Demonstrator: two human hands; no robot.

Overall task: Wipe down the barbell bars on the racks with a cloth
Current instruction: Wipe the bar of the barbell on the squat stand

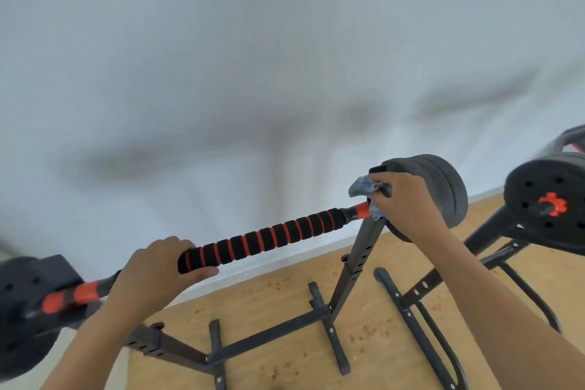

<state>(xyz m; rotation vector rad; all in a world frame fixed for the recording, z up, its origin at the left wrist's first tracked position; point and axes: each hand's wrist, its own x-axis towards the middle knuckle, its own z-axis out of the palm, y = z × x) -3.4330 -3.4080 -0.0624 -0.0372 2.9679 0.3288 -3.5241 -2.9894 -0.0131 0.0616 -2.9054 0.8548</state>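
A barbell bar (269,239) with black foam grip and red rings lies across a black rack (357,260), slanting from lower left to upper right. My left hand (155,272) grips the left end of the foam. My right hand (402,203) holds a blue-grey cloth (362,188) wrapped round the bar's red collar, just inside the black weight plates (443,187). Another set of plates (19,310) sits on the bar's left end, blurred.
A second barbell with black plates and a red collar nut (552,203) rests on another rack (421,291) to the right. Rack feet spread over the wooden floor (275,304) below. A white wall (253,57) stands close behind.
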